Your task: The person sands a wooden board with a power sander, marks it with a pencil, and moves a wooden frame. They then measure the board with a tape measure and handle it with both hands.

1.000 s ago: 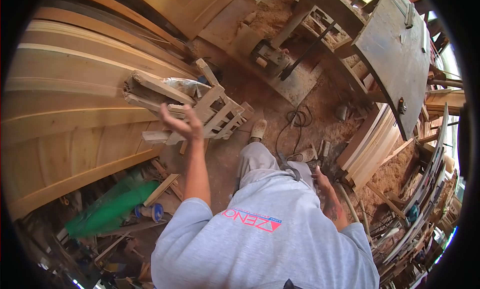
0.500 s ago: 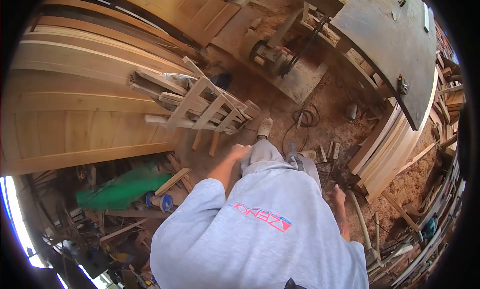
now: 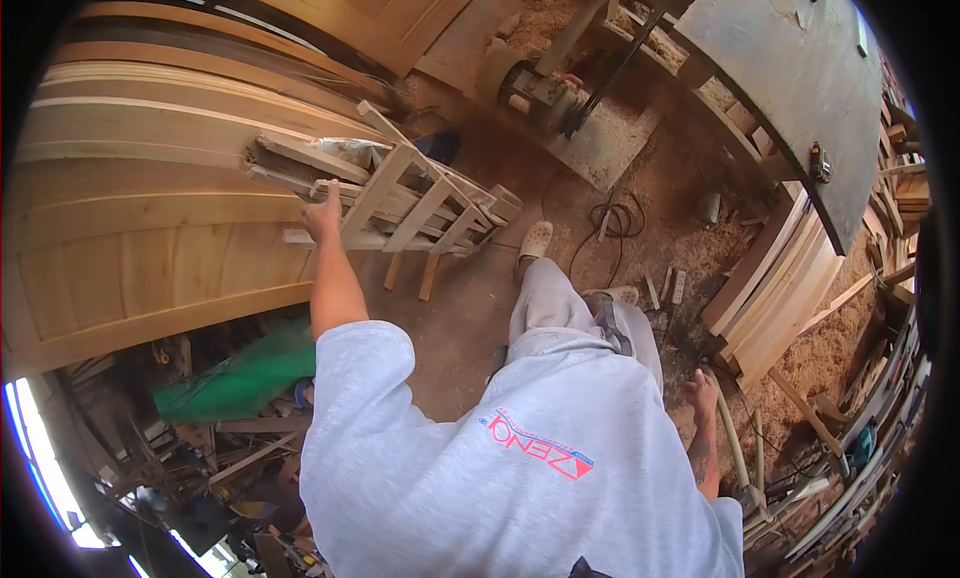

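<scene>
My left hand is stretched out to the left, at the near end of a wooden rack filled with pale wood strips. Its fingers are bent against one of the strips, and the grip is partly hidden. Low on the right, my right hand hangs beside my leg with its fingers curled; whether it holds anything is too small to tell. Large panelled wooden doors stand behind the rack.
A workbench with a tape measure stands at upper right, above stacked boards. A motor, a coiled cable and a metal can are on the dusty floor. Green sheeting lies at lower left.
My left hand has moved from beside my thigh out to the left, onto the wood in the rack. My right hand has shifted slightly right, and my body has moved a little.
</scene>
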Action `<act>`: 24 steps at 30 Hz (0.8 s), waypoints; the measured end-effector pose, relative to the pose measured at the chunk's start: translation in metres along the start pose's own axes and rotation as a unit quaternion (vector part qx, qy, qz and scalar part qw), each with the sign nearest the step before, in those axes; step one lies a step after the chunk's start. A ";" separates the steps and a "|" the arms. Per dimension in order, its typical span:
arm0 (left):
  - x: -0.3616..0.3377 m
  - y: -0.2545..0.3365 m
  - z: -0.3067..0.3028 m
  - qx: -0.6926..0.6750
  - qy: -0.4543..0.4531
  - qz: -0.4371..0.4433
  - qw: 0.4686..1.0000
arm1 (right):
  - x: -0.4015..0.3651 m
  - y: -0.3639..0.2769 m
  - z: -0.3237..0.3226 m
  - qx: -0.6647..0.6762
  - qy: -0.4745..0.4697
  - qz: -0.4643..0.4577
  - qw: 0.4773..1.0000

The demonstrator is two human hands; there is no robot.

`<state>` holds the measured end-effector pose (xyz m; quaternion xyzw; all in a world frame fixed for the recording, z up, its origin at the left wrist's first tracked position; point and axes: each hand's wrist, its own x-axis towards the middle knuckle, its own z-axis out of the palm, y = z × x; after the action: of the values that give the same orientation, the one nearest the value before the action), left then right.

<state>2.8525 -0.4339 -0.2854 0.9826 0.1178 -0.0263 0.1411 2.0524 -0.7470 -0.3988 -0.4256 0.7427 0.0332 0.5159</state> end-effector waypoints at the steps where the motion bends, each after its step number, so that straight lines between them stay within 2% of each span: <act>1: 0.011 0.001 0.000 0.007 -0.008 0.000 1.000 | -0.004 -0.011 0.005 -0.004 -0.005 -0.011 1.000; 4: 0.054 0.011 0.003 0.044 -0.066 0.025 0.997 | -0.029 -0.043 0.029 -0.049 0.007 0.003 0.999; 7: 0.069 0.001 -0.001 0.033 -0.180 0.031 0.983 | -0.054 -0.066 0.052 -0.108 -0.015 0.034 0.993; 9: 0.080 -0.012 -0.009 0.090 -0.190 0.055 0.976 | -0.061 -0.074 0.077 -0.120 -0.032 0.055 0.991; 10: 0.088 -0.027 -0.014 -0.083 -0.252 -0.023 0.964 | -0.063 -0.076 0.088 -0.136 -0.050 0.066 0.987; 11: 0.092 -0.039 -0.019 -0.251 -0.302 -0.103 0.914 | -0.065 -0.074 0.097 -0.152 -0.069 0.080 0.983; 12: 0.095 -0.048 -0.023 -0.240 -0.304 -0.110 0.915 | -0.065 -0.073 0.110 -0.158 -0.079 0.076 0.981; 14: 0.090 -0.046 -0.035 -0.180 -0.296 -0.023 0.938 | -0.069 -0.084 0.135 -0.166 -0.092 0.085 0.978; 15: 0.085 -0.042 -0.038 -0.174 -0.298 -0.027 0.938 | -0.074 -0.094 0.148 -0.170 -0.101 0.084 0.977; 17: 0.069 -0.031 -0.041 -0.164 -0.285 0.109 0.938 | -0.087 -0.116 0.172 -0.173 -0.110 0.089 0.975; 22: 0.067 -0.049 -0.032 -0.245 -0.322 0.096 0.909 | -0.093 -0.137 0.181 -0.174 -0.120 0.095 0.973; 24: 0.067 -0.064 -0.019 -0.225 -0.248 0.153 0.930 | -0.089 -0.139 0.172 -0.175 -0.103 0.097 0.974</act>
<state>2.9026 -0.3534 -0.2900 0.8934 -0.0697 -0.2204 0.3852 2.2812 -0.6983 -0.3533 -0.4299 0.7056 0.2562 0.5017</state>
